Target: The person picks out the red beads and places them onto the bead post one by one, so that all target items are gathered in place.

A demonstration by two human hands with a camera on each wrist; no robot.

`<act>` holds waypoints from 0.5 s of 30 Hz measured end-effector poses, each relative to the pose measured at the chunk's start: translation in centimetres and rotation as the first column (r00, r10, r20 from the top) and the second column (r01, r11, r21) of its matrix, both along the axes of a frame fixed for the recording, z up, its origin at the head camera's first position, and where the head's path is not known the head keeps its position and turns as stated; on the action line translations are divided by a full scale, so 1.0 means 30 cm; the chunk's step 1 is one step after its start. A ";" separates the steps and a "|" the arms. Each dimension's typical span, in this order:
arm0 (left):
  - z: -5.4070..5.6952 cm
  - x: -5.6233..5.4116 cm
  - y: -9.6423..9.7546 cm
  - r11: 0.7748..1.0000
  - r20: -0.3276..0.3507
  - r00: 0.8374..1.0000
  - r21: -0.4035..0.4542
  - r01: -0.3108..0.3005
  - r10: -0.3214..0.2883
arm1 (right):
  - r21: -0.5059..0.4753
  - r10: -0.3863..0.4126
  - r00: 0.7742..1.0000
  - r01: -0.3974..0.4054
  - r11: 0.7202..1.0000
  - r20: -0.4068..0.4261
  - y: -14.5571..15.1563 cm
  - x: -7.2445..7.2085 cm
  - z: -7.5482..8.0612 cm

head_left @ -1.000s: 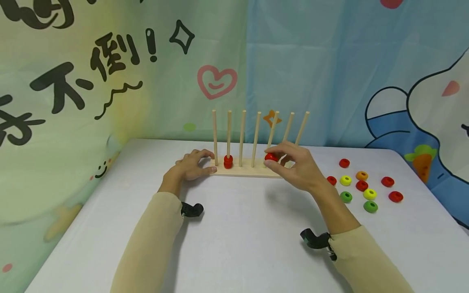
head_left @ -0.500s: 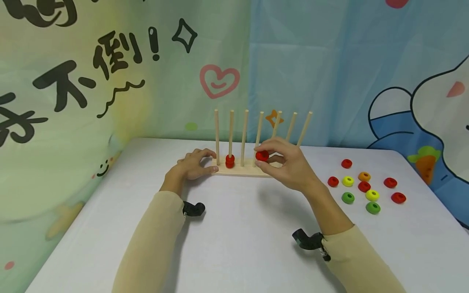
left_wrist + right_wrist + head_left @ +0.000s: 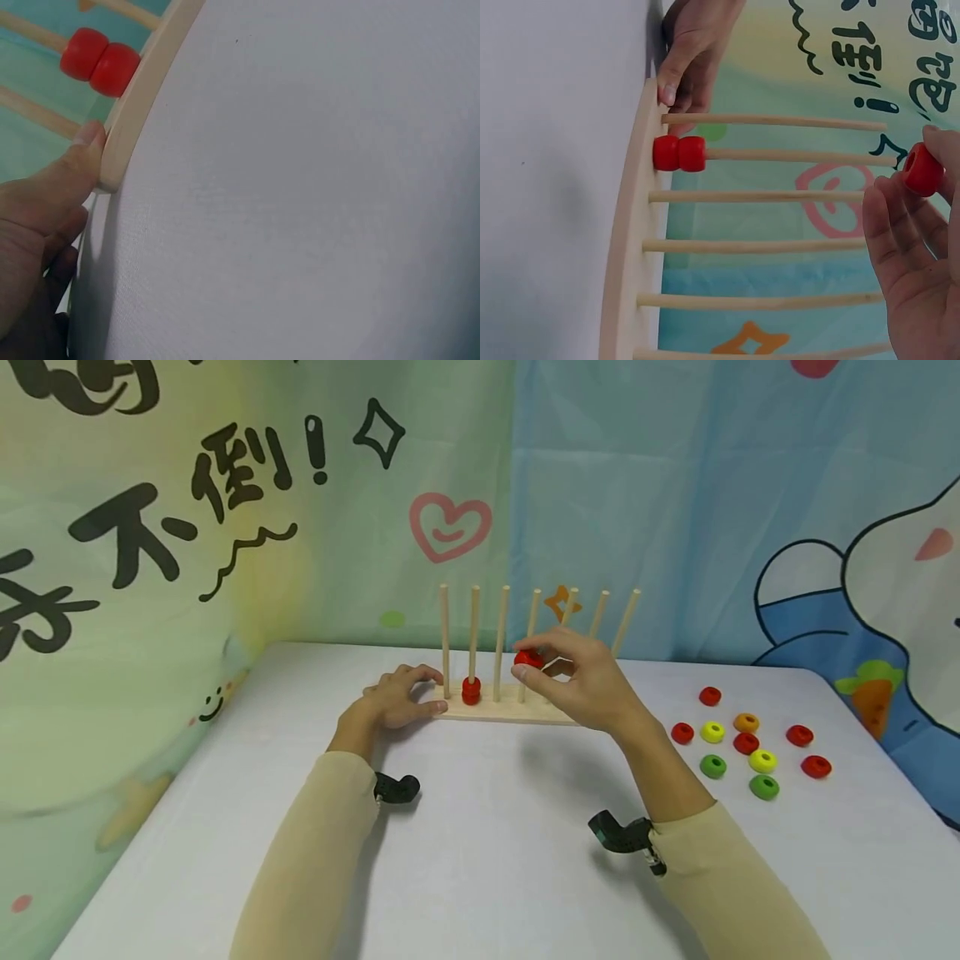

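A wooden peg rack (image 3: 495, 712) with a row of upright pegs stands on the white table. My left hand (image 3: 399, 697) holds the rack's left end, its thumb on the base's edge in the left wrist view. Two red beads (image 3: 471, 691) are stacked on the second peg from the left. My right hand (image 3: 581, 681) pinches another red bead (image 3: 924, 171) between thumb and fingertips. In the head view this bead is raised above the base, around the height of the pegs' middle. The right wrist view shows its hole facing the rack, near the second peg's tip.
Loose beads lie on the table to the right: several red ones (image 3: 799, 736), two yellow ones (image 3: 762, 761), two green ones (image 3: 764, 787) and an orange one (image 3: 746, 722). A printed cloth backdrop (image 3: 600, 510) hangs behind the table (image 3: 480, 860).
My right hand has moved left along the rack and then upward, carrying the red bead. The left hand stays on the rack's end. The stacked beads have not moved.
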State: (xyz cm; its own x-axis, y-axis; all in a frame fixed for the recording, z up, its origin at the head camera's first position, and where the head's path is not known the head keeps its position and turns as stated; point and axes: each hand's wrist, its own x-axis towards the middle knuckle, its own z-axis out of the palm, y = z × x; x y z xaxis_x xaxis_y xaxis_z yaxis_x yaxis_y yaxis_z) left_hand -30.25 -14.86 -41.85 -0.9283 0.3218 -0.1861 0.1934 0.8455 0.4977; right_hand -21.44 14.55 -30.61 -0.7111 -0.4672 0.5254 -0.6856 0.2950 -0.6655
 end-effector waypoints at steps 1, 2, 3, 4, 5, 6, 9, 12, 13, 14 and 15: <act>0.002 0.000 -0.002 1.000 -0.001 1.000 0.001 -0.002 0.002 | 0.001 -0.005 1.000 0.005 1.000 0.003 -0.006 -0.002 0.004; 0.003 0.000 -0.003 1.000 -0.005 1.000 0.000 -0.001 0.001 | -0.003 -0.006 1.000 0.006 1.000 0.008 -0.011 -0.004 0.007; 0.003 -0.001 -0.004 1.000 -0.006 1.000 0.003 -0.002 0.002 | -0.006 -0.004 1.000 0.004 1.000 0.011 -0.017 -0.007 0.009; 0.003 -0.001 -0.005 1.000 -0.006 1.000 0.004 -0.002 0.002 | -0.015 0.000 1.000 0.000 1.000 0.017 -0.023 -0.009 0.010; 0.001 -0.003 -0.006 1.000 -0.008 1.000 0.004 0.000 0.000 | -0.027 0.009 1.000 -0.008 1.000 0.023 -0.028 -0.011 0.010; 0.001 -0.004 -0.006 1.000 -0.006 1.000 0.005 0.001 -0.001 | -0.037 0.018 1.000 -0.017 0.999 0.025 -0.035 -0.013 0.010; 0.000 -0.005 -0.008 1.000 -0.002 1.000 0.003 -0.001 0.001 | -0.057 0.057 0.998 -0.055 0.997 0.031 -0.055 -0.021 0.006; -0.006 -0.006 -0.010 1.000 -0.002 1.000 -0.002 -0.001 0.001 | -0.059 0.080 0.997 -0.078 0.995 0.022 -0.073 -0.029 0.003; -0.008 -0.006 -0.010 1.000 -0.005 1.000 -0.003 -0.002 0.002 | -0.056 0.081 0.997 -0.080 0.995 0.015 -0.078 -0.031 0.004; -0.008 -0.007 -0.010 1.000 -0.005 1.000 -0.002 -0.004 0.004 | -0.052 0.077 0.997 -0.076 0.996 0.008 -0.082 -0.034 0.005; -0.007 -0.006 -0.010 1.000 -0.006 1.000 0.000 -0.005 0.005 | -0.050 0.069 0.998 -0.069 0.996 0.003 -0.086 -0.036 0.007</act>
